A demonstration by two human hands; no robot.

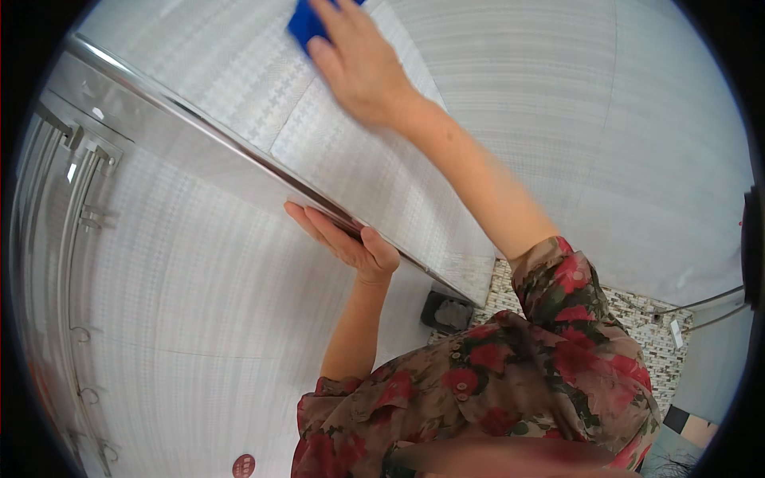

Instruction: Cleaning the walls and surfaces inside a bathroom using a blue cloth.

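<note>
My right hand (362, 76) reaches up to the top of the view. Its fingers press a blue cloth (303, 25) against a pale, patterned panel (263, 88); part of the cloth is cut off by the upper rim. Lower down, my left hand (351, 245) is at a shiny metal edge (215, 143) that runs diagonally below the panel. The left fingers lie along the edge's lower side, with the thumb bent up against it.
Metal towel rails (76, 199) and hooks (83, 334) line the left wall. A dark square container (448, 311) stands beyond the edge's lower end. Mosaic tiles (629, 307) show at the lower right, and a round red sticker (244, 466) at the bottom.
</note>
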